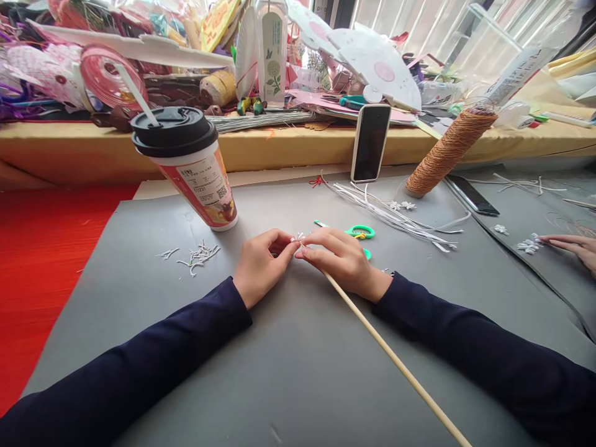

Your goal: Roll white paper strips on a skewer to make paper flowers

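Observation:
At the middle of the grey mat (223, 372), my left hand (264, 264) pinches a small white flower-like piece (298, 237) between thumb and forefinger. My right hand (345, 261) meets it from the other side, its fingers closed on the same piece. A long thin wooden stick (395, 360) runs from under my right fingers down to the bottom right edge. Green-handled scissors (361, 231) lie just behind my right hand, partly hidden by it. White cord offcuts (200, 257) are scattered left of my left hand.
A lidded paper cup (200, 180) stands at back left. An upright phone (370, 143), white strips (395, 214), a brown twine spool (449, 152) and a flat phone (472, 195) lie behind. Another person's hand (575, 247) touches white flowers (528, 244) at right.

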The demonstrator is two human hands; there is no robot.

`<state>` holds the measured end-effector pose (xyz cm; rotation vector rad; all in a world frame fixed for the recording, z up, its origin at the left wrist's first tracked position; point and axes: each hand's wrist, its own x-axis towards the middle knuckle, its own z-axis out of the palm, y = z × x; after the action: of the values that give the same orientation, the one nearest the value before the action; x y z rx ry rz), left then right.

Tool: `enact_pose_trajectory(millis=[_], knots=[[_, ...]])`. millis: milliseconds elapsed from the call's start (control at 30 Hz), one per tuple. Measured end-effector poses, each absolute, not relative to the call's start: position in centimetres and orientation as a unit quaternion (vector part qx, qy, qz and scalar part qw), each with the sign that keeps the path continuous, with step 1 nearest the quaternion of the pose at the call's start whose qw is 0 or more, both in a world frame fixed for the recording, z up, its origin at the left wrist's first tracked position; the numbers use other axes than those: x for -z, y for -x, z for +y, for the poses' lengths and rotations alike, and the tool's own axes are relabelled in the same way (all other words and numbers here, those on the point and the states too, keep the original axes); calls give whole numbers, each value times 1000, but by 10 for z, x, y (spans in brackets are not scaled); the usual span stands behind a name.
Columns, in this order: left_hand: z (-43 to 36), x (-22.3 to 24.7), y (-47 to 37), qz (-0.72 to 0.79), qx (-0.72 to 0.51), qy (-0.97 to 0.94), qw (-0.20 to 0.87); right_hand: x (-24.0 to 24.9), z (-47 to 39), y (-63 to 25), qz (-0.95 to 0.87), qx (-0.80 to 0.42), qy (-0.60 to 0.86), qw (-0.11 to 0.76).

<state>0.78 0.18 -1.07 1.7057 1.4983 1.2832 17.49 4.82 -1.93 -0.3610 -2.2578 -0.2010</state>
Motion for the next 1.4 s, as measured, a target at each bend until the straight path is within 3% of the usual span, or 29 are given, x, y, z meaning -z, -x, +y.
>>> enact_pose_trajectory(millis=[367, 1033, 1200, 1400], knots=[[-1, 4, -10, 558, -465, -659, 197, 20, 47, -172, -877, 41, 202, 435], [-1, 4, -10, 557, -482, -643, 209, 25, 40, -166, -864, 15, 257, 433], [-1, 4, -10, 549, -489, -641, 221, 23, 40, -166, -863, 14, 256, 436], [2, 8, -7, 541, -500, -608, 297, 16, 38, -167, -842, -94, 263, 462]])
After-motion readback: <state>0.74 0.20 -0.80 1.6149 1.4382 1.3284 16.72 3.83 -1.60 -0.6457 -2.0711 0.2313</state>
